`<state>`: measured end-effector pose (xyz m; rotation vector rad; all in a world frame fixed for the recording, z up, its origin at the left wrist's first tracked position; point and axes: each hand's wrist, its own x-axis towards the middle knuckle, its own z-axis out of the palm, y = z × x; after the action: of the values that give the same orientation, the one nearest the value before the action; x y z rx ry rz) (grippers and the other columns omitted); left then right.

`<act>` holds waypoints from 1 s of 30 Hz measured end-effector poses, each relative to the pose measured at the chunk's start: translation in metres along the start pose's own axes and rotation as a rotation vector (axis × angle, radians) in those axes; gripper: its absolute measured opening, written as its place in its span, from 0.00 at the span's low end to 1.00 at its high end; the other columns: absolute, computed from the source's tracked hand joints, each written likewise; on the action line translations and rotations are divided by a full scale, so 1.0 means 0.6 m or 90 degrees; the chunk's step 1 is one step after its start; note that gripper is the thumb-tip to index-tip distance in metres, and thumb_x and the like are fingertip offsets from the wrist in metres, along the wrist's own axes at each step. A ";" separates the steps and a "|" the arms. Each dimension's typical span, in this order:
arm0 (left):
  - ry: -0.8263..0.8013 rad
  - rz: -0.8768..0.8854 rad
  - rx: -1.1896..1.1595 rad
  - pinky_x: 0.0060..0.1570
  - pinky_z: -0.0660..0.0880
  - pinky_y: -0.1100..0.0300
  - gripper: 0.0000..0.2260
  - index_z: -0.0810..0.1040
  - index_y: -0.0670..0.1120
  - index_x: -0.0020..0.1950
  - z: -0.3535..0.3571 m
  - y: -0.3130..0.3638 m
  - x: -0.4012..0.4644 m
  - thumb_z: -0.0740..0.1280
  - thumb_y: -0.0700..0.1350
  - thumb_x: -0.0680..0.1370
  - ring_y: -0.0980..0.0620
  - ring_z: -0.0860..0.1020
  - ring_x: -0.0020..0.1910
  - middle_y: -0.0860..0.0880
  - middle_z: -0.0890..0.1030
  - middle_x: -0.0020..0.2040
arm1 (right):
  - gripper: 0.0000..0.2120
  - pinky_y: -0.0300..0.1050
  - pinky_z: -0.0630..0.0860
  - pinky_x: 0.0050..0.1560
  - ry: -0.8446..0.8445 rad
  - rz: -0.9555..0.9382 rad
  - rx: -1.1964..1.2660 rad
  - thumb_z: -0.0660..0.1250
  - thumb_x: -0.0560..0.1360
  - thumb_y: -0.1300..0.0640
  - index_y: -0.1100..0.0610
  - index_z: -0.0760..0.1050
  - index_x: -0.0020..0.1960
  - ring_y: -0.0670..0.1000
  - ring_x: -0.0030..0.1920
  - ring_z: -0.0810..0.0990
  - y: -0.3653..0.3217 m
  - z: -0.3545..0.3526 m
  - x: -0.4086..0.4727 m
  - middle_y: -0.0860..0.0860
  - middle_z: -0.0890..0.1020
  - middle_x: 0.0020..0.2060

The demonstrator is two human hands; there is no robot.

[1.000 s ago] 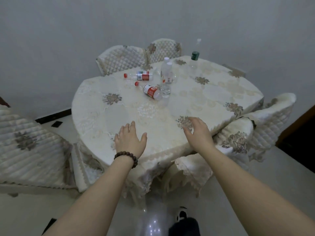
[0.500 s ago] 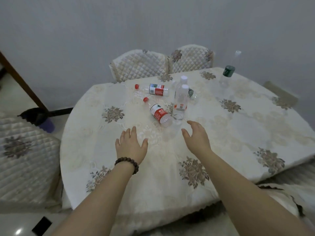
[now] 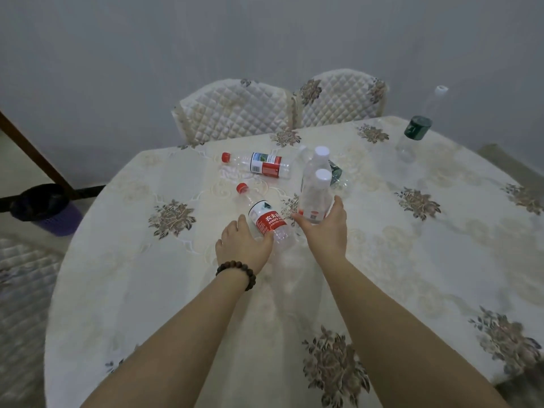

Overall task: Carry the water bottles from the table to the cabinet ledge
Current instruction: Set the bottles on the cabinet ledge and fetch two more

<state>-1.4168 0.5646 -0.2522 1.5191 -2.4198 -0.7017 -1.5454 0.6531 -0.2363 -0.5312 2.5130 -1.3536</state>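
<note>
On the table, the pickup step is under way. The right hand, fingers spread, cups an upright bottle; the left hand curls over a lying bottle. Next, close both grips and lift. About 4 bottles wait farther back.

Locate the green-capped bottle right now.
In the head view, the green-capped bottle stands upright at the table's far right, near the wall, apart from the other bottles.
</note>
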 end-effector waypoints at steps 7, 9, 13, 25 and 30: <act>-0.043 -0.075 -0.076 0.61 0.70 0.47 0.38 0.60 0.44 0.73 0.032 0.012 0.060 0.62 0.67 0.72 0.42 0.69 0.66 0.42 0.68 0.69 | 0.37 0.48 0.77 0.53 0.030 -0.022 0.069 0.76 0.64 0.41 0.51 0.64 0.67 0.50 0.52 0.80 0.014 0.014 0.031 0.48 0.79 0.56; -0.054 -0.127 -0.130 0.59 0.72 0.47 0.38 0.63 0.42 0.69 0.040 0.028 0.082 0.64 0.68 0.70 0.41 0.72 0.63 0.42 0.70 0.66 | 0.35 0.41 0.74 0.48 0.028 -0.032 0.089 0.76 0.66 0.45 0.51 0.65 0.67 0.45 0.46 0.79 0.017 0.001 0.031 0.45 0.78 0.52; -0.084 -0.232 -0.207 0.54 0.72 0.48 0.40 0.64 0.40 0.65 0.056 0.060 0.128 0.67 0.69 0.67 0.40 0.74 0.60 0.41 0.72 0.63 | 0.31 0.31 0.70 0.41 0.026 -0.060 0.107 0.77 0.66 0.49 0.48 0.67 0.64 0.43 0.45 0.79 0.031 -0.027 0.032 0.40 0.77 0.48; -0.120 -0.170 -0.286 0.44 0.73 0.55 0.30 0.63 0.40 0.65 0.071 0.062 0.145 0.69 0.55 0.72 0.45 0.76 0.49 0.44 0.76 0.55 | 0.30 0.33 0.74 0.45 0.000 -0.063 0.111 0.78 0.65 0.49 0.48 0.69 0.63 0.42 0.48 0.79 0.052 -0.046 0.027 0.42 0.79 0.50; -0.044 -0.042 -0.343 0.54 0.74 0.56 0.34 0.61 0.44 0.70 0.022 0.037 0.108 0.73 0.49 0.70 0.44 0.73 0.62 0.44 0.70 0.66 | 0.31 0.33 0.72 0.44 -0.007 -0.069 0.112 0.78 0.65 0.50 0.48 0.68 0.64 0.46 0.50 0.80 0.029 -0.060 0.002 0.43 0.79 0.52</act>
<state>-1.4687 0.5189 -0.2578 1.3621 -1.9916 -1.3073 -1.5634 0.6883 -0.2311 -0.6434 2.3562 -1.5875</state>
